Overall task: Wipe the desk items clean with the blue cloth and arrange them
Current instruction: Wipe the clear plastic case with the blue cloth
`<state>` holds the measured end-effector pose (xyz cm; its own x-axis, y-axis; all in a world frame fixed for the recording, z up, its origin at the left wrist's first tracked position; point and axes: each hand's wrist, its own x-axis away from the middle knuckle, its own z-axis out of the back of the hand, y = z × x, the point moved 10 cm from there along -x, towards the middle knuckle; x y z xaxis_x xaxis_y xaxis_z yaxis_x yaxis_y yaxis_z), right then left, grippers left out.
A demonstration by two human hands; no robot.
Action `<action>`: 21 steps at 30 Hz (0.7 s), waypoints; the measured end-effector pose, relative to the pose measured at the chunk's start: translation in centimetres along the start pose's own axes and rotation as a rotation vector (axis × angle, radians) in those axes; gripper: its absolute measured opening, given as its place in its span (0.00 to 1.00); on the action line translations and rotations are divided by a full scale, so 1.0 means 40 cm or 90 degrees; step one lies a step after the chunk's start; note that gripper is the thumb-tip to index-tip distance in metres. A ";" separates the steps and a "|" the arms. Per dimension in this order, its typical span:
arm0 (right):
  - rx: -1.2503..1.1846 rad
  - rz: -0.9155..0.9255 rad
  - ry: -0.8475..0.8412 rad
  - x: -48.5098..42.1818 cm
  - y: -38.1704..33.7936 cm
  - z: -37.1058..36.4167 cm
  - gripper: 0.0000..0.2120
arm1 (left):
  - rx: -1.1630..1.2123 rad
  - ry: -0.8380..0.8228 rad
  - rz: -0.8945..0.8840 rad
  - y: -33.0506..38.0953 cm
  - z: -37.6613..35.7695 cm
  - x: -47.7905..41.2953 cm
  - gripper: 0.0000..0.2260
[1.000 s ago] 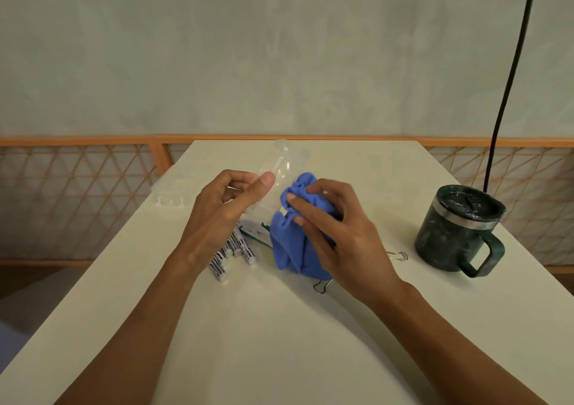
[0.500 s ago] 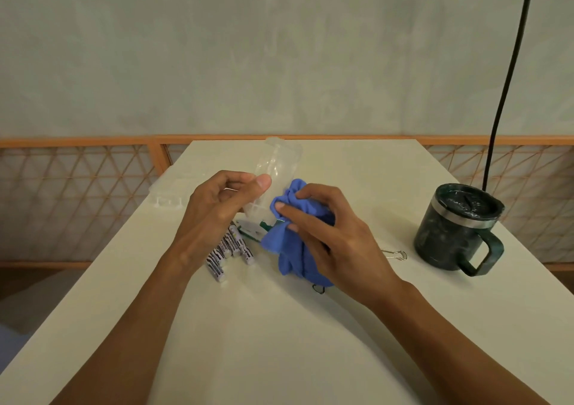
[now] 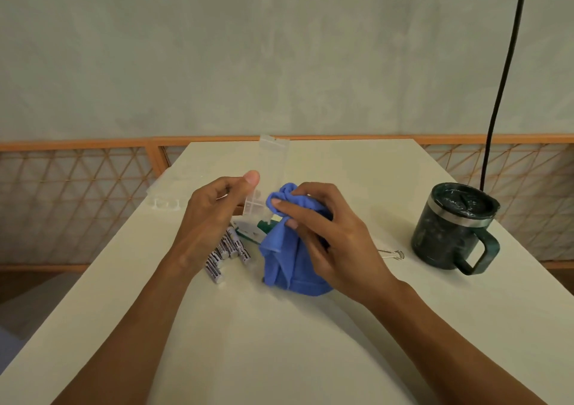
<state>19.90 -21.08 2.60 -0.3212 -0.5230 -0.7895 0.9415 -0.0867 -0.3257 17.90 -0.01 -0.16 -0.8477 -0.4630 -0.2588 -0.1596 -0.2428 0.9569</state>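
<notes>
Left hand (image 3: 217, 218) had the clear case (image 3: 273, 168) pinched at its lower end, thumb up, fingers curled behind it. The case stood nearly upright, long axis running from the hand up and away, free end pointing at the far edge of the counter (image 3: 279, 342). Right hand (image 3: 335, 243) was curled round the bunched cloth (image 3: 292, 261), fingertips pressing a wad of it against the case's lower part, the rest hanging to the counter under the palm. Batteries (image 3: 226, 252) lay in a loose heap beneath the left hand, a green-and-white packet (image 3: 247, 230) between the two hands. A clip (image 3: 391, 254) sat just right of the right hand, the mug (image 3: 453, 227) further right. A clear tray (image 3: 164, 199) lay left of the left hand.
</notes>
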 end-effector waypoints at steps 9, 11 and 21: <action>0.013 -0.008 0.039 0.008 0.011 0.004 0.18 | 0.090 -0.058 0.045 -0.034 -0.021 -0.008 0.39; 0.023 0.009 0.011 0.010 0.003 -0.012 0.19 | 0.087 -0.097 0.052 -0.039 -0.038 -0.004 0.37; 0.045 0.001 0.088 0.005 0.006 0.034 0.18 | 0.041 -0.150 -0.004 -0.054 -0.055 -0.006 0.34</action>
<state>20.20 -22.35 3.06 -0.3259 -0.4013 -0.8560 0.9453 -0.1478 -0.2906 19.57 -1.23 -2.45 -0.9399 -0.2484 -0.2342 -0.1908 -0.1865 0.9637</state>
